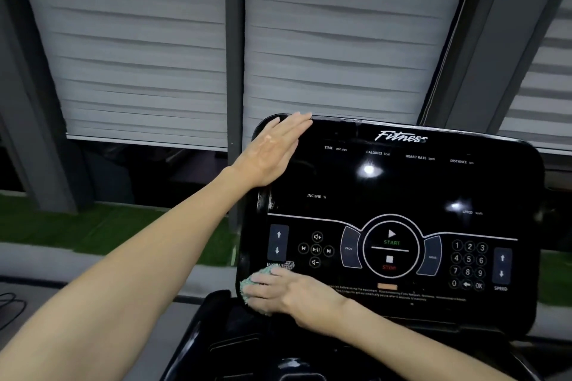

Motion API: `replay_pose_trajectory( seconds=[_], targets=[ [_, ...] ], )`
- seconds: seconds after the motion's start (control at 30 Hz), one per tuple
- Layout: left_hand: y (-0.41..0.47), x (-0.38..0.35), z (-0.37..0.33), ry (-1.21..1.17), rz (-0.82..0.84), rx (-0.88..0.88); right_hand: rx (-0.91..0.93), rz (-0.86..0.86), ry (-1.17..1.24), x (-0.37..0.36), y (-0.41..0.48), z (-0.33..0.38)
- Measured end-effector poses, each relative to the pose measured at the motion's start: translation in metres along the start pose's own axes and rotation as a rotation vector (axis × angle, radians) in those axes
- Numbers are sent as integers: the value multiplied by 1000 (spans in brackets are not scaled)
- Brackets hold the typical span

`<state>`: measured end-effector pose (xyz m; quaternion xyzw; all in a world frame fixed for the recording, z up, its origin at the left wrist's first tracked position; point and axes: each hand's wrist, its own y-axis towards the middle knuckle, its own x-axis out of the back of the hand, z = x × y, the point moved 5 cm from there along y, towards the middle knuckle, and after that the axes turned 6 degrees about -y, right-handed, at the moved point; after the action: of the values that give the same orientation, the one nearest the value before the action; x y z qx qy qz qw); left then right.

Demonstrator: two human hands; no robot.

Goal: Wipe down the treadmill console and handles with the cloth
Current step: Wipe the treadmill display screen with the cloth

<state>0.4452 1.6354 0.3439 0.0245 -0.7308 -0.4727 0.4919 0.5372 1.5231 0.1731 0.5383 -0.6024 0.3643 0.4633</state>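
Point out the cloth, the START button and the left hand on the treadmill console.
cloth (263, 273): head view, on its green upper edge.
START button (391, 237): head view, between the play triangle and the word START.
left hand (272, 148): head view, on the back of the hand.

Left hand (272, 148) flat, fingers straight — right hand (288, 291) lower, palm down.

Most of the cloth (248, 285) beneath the right hand (291, 291); console (402, 185) fine print illegible.
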Motion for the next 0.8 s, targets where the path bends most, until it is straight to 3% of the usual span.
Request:
replay_pose_trajectory(
  seconds=[0.2,0.43,0.63,0.8],
  targets=[
    [-2,-3,0,90,-8,-37,-154,89,155,4,-34,-9],
    [-2,-7,-2,104,-33,-14,-239,94,-76,-5,-127,-27],
    [-1,-10,-6,112,-51,6,-98,-4,-13,2,-42,-17],
    [-2,-13,-16,152,-143,47,-134,-3,51,-8,-28,-13]
  ],
)
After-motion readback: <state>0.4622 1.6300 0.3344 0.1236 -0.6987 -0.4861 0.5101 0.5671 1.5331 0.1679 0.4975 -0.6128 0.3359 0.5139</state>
